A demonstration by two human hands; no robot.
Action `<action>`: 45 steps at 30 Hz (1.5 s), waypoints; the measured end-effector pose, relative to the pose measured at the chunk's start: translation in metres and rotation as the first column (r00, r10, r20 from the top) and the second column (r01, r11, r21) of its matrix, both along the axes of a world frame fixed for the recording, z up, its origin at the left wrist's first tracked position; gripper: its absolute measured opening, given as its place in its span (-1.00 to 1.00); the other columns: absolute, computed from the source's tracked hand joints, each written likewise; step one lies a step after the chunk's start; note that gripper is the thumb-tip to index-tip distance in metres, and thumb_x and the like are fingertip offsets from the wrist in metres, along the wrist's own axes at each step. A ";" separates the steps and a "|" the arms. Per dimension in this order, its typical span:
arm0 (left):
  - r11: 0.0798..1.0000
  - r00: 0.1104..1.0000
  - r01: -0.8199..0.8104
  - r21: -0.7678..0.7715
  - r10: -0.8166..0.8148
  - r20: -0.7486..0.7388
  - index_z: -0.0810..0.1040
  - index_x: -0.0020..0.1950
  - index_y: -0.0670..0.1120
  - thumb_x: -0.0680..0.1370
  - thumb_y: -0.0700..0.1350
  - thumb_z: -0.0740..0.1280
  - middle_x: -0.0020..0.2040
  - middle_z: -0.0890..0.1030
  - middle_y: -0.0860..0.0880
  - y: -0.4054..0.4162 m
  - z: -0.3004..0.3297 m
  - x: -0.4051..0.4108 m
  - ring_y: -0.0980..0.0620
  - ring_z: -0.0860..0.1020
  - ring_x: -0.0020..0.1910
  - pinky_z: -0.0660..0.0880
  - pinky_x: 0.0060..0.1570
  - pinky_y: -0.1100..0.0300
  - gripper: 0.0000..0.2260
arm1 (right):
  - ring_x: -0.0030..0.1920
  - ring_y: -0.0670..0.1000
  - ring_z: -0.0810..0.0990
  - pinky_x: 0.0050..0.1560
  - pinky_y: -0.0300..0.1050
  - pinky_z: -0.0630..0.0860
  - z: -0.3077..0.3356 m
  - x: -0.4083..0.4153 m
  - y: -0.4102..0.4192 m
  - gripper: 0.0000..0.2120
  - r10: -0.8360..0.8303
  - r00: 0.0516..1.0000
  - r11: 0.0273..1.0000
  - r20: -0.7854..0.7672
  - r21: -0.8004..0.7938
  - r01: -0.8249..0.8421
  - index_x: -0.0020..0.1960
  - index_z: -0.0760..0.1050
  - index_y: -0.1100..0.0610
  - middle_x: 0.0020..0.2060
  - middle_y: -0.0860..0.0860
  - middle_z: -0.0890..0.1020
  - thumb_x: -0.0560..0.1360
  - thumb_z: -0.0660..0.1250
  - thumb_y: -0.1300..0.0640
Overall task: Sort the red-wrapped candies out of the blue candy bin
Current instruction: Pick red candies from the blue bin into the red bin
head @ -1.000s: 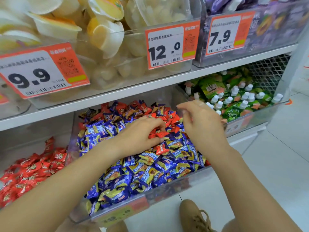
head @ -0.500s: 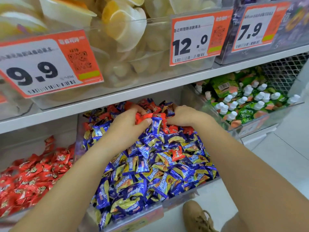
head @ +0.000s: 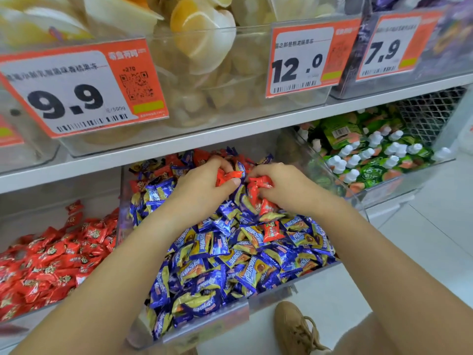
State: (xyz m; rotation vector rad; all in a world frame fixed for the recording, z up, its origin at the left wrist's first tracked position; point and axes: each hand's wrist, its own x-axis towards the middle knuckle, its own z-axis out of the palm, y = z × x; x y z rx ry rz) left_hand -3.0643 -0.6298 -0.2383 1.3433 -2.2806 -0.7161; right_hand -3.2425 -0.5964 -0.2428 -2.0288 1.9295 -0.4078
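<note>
Gripping red-wrapped candies (head: 259, 183), long axes mixed.

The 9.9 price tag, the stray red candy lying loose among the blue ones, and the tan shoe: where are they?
9.9 price tag (head: 76, 90): head view, on its white panel.
Stray red candy (head: 273, 230): head view, middle of its wrapper.
Tan shoe (head: 294, 326): head view, on its upper by the laces.

shelf edge (head: 230, 135) low over bin's (head: 268, 301) back
</note>
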 end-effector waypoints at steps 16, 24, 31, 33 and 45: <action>0.997 0.982 0.015 -0.078 -0.029 -0.188 0.41 0.01 0.07 0.57 0.06 0.28 -0.24 0.52 0.10 0.028 0.008 -0.004 0.25 0.39 -0.48 0.26 -0.44 0.37 -0.89 | -0.16 -0.01 0.59 -0.02 -0.06 0.58 0.013 -0.025 0.030 -0.84 -0.164 0.528 0.948 0.833 -0.014 0.317 0.06 0.53 -0.03 -0.14 -0.01 0.60 0.54 0.31 0.20; 0.986 0.979 -0.086 -0.145 0.057 -0.196 0.54 -0.14 0.07 0.51 0.00 0.34 -0.32 0.58 0.02 0.029 0.016 -0.014 0.06 0.47 -0.35 0.37 -0.31 0.22 -0.95 | -0.36 -0.05 0.56 -0.26 -0.14 0.62 0.016 -0.037 0.038 -0.80 -0.248 0.539 0.911 0.805 0.005 0.413 -0.22 0.49 0.13 -0.37 0.04 0.52 0.39 0.49 0.08; 0.982 0.977 0.114 -0.148 -0.084 0.193 0.58 0.01 -0.02 0.48 -0.04 0.32 0.00 0.62 -0.01 0.015 0.025 -0.051 -0.03 0.55 0.02 0.47 -0.01 0.09 -0.86 | -0.34 0.04 0.61 -0.14 0.07 0.63 0.021 -0.035 0.044 -0.81 -0.337 0.686 0.875 0.645 -0.055 0.481 -0.31 0.43 0.08 -0.30 0.09 0.55 0.40 0.40 0.23; 0.973 0.920 0.227 -0.033 -0.203 0.335 0.48 0.30 0.04 0.49 -0.09 0.32 0.13 0.59 0.00 0.011 0.029 -0.056 -0.01 0.54 0.11 0.47 0.08 0.11 -0.64 | -0.09 0.18 0.62 -0.14 0.00 0.53 0.021 -0.037 0.047 -0.79 -0.357 0.829 0.860 0.431 -0.194 0.472 -0.32 0.39 0.05 -0.06 0.17 0.61 0.40 0.38 0.20; 0.954 0.774 0.296 0.054 -0.273 0.571 0.49 0.30 0.10 0.56 0.10 0.31 -0.22 0.44 0.18 0.011 0.018 -0.064 0.02 0.45 -0.06 0.41 -0.13 0.14 -0.68 | -0.33 0.06 0.44 -0.42 -0.15 0.26 0.018 -0.039 0.062 -0.57 -0.302 0.953 0.953 -0.007 -0.039 0.302 -0.25 0.44 0.23 -0.43 0.06 0.43 0.48 0.34 -0.16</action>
